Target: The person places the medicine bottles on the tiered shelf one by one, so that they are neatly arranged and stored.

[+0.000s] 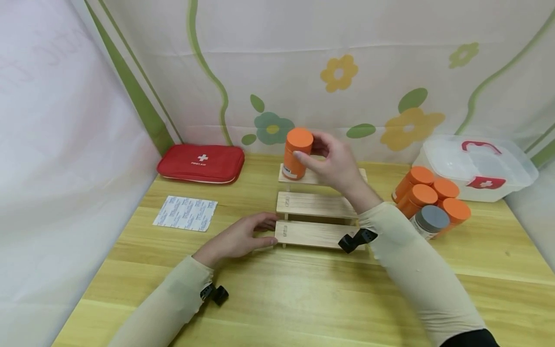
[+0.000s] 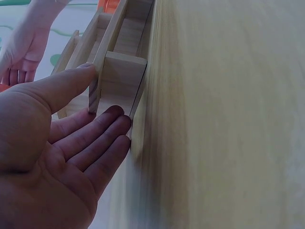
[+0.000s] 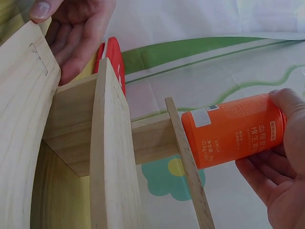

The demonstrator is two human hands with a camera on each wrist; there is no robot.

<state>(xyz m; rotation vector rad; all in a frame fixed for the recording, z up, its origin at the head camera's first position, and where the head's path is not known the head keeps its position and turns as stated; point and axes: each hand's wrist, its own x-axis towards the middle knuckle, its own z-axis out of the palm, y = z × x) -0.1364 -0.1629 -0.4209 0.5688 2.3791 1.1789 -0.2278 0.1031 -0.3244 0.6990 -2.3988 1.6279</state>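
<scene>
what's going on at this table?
A person's right hand grips an orange bottle at the left end of the top shelf of a three-tier wooden rack. The left hand touches the bottom shelf at its left end. Four more orange bottles and a grey-lidded one stand right, by the translucent box.

We see a yellowish wood-grain table (image 1: 303, 299). At its back left lies a red fabric first-aid pouch (image 1: 201, 166), and in front of that, a flat white sheet with blue print (image 1: 185, 213). Near the middle we find a pale wooden three-step rack (image 1: 321, 205), its top step bearing an orange cylindrical bottle (image 1: 296, 165) at the left end. Farther right, we count four more orange bottles (image 1: 422, 195) clustered with one grey-lidded jar (image 1: 431, 219), near a translucent plastic box with a red handle (image 1: 477, 164).
</scene>
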